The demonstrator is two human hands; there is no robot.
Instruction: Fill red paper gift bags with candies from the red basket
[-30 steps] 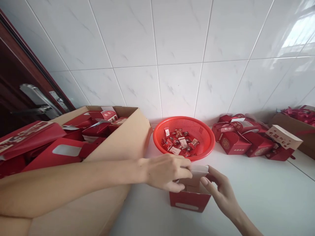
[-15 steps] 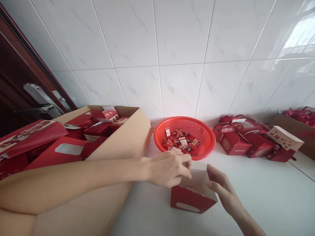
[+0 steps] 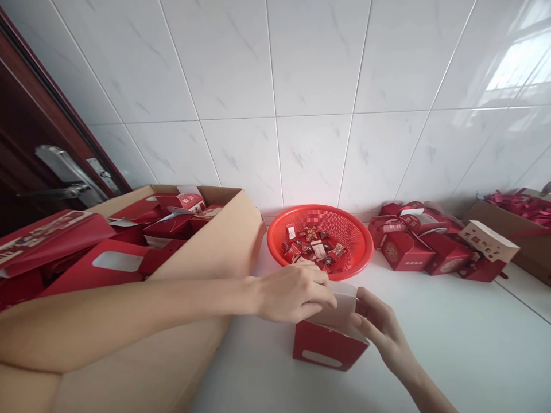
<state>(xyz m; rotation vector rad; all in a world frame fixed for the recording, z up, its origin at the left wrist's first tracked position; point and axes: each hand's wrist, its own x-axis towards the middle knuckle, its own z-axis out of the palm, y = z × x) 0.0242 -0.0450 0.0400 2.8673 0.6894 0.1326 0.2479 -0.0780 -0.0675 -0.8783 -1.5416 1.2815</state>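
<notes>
Head view: see, at left, the cardboard carton (image 3: 219, 246); next, the left hand (image 3: 290, 292), fingers curled over the open red box (image 3: 322, 338) on the desk (image 3: 456, 350). Cannot tell whether holding anything. Then find the right hand (image 3: 383, 327), fingers narrowed on the box's right side. Might crease or tip, if squeezed hard there or knocked from the left.

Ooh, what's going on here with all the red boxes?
Someone has an open red paper box on a white tabletop. Their right hand holds its right side, and their left hand is over its opening; I can't tell whether the left fingers hold anything. Just behind is a red plastic basket of small wrapped packets, maybe candy. More red boxes fill the big carton on the left.
</notes>
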